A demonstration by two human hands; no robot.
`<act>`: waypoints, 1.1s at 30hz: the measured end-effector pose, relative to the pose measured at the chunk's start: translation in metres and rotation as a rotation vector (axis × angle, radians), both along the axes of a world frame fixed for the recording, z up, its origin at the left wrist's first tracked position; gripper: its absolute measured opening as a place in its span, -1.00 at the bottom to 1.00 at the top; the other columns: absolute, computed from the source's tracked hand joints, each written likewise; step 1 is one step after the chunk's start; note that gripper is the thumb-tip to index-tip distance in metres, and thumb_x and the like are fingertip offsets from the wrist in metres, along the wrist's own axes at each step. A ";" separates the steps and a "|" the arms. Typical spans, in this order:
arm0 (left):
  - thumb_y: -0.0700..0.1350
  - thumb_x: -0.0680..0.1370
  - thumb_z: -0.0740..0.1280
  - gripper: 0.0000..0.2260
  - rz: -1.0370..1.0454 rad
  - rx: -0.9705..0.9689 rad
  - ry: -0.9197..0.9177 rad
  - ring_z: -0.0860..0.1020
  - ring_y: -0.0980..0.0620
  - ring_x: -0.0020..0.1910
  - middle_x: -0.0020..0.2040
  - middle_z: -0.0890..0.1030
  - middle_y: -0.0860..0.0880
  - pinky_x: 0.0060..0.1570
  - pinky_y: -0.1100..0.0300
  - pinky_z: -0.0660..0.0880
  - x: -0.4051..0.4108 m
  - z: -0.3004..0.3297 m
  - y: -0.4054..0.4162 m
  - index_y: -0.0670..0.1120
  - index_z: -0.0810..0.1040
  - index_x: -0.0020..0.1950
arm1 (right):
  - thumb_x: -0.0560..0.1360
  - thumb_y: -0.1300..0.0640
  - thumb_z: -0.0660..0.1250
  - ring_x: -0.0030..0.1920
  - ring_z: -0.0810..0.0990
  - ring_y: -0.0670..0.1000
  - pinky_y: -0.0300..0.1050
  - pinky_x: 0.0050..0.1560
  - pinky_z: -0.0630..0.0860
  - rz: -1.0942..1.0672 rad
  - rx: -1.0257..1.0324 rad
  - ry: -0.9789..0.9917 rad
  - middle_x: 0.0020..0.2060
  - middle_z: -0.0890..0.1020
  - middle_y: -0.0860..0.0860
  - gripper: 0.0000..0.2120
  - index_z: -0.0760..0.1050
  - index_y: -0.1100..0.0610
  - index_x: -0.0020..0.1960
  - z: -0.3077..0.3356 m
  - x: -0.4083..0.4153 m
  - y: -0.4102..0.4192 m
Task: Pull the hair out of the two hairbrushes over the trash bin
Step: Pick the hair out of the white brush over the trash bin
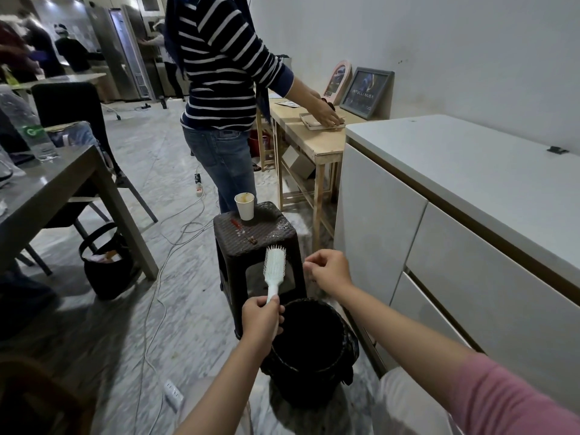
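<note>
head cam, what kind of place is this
Probably a shared indoor workspace set up like a home: a tall fridge at the back, a white cabinet, cables trailing over the marble floor.

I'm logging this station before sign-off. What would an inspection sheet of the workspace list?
Surface: brown stool, beyond the bin.
Job's things: white brush upright over the bin rim; second brush not seen.
Clutter: cup and small red items on the stool.
Hands: left hand grips the brush handle; right hand pinches beside the bristles, hair too fine to tell.
Cables: cords trail over the floor; power strip near the left arm.
Surroundings: bystander at a wooden table; white cabinet on the right.
</note>
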State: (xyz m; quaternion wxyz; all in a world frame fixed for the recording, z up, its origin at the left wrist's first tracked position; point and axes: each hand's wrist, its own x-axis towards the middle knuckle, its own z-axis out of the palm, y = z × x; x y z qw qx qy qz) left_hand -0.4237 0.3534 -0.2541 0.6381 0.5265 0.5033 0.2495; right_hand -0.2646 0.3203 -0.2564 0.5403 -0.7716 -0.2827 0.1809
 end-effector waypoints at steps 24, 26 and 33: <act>-0.31 0.48 0.42 -0.81 -0.297 -0.006 0.150 0.58 0.04 -0.26 -0.08 0.59 -0.13 -0.35 0.25 0.59 0.062 0.017 0.064 -0.20 0.55 0.07 | 0.53 0.26 0.30 -0.09 0.58 0.04 -0.10 -0.33 0.57 -0.127 -0.072 0.464 -0.12 0.58 0.02 -0.67 0.44 0.17 0.29 0.014 0.062 0.070; -0.33 0.47 0.41 -0.80 -0.340 0.040 0.177 0.57 0.05 -0.27 -0.09 0.59 -0.12 -0.40 0.34 0.52 0.067 0.047 0.068 -0.22 0.57 0.08 | 0.52 0.27 0.31 -0.10 0.58 0.04 -0.11 -0.32 0.55 -0.166 -0.065 0.496 -0.06 0.59 0.08 -0.66 0.44 0.19 0.28 0.045 0.069 0.070; -0.26 0.41 0.49 -0.80 -0.501 0.231 0.255 0.51 0.15 -0.36 -0.27 0.58 0.07 -0.33 0.31 0.42 0.096 0.165 0.060 -0.08 0.61 -0.01 | 0.49 0.40 0.30 -0.19 0.56 0.02 -0.20 -0.36 0.55 -0.314 0.040 0.578 -0.26 0.52 -0.01 -0.67 0.43 0.27 0.25 0.177 0.096 0.045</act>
